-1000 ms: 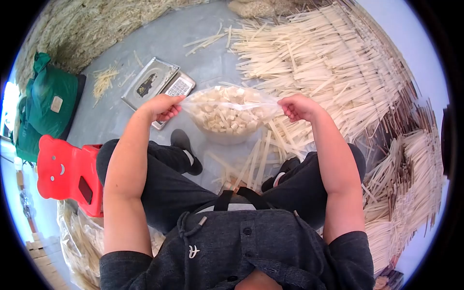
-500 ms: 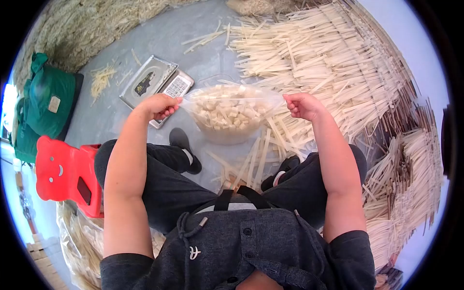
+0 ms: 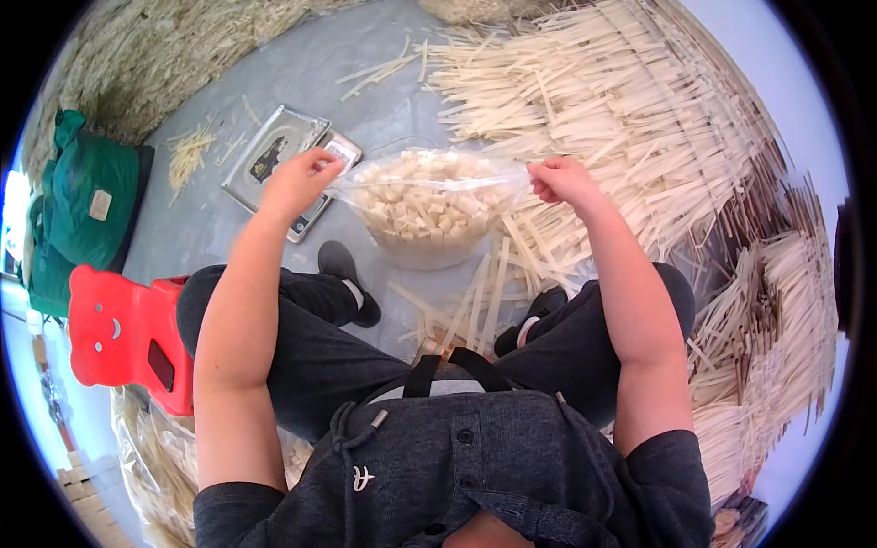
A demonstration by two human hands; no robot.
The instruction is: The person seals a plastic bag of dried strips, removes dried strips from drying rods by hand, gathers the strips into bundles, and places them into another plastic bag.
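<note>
A clear plastic bag (image 3: 416,219) full of small pale cut pieces stands on the floor between my feet, its top edge stretched sideways. At its left top corner is my left hand (image 3: 300,183), fingers bent; the exact contact is hard to make out. My right hand (image 3: 562,180) pinches the right top corner between thumb and fingers. Just beyond my left hand lies a digital scale (image 3: 274,155) with a metal pan, its keypad partly covered by that hand.
Long pale strips (image 3: 585,119) are heaped on the right, with some loose strips (image 3: 489,292) near my feet. On the left are a red chair (image 3: 110,320) holding a dark phone (image 3: 161,365) and a green bag (image 3: 91,201). A fibrous pile (image 3: 155,55) stands behind.
My left hand has shifted slightly upward and turned at the bag's corner, its fingers now higher. My right hand has moved slightly left and up. The bag stays in place.
</note>
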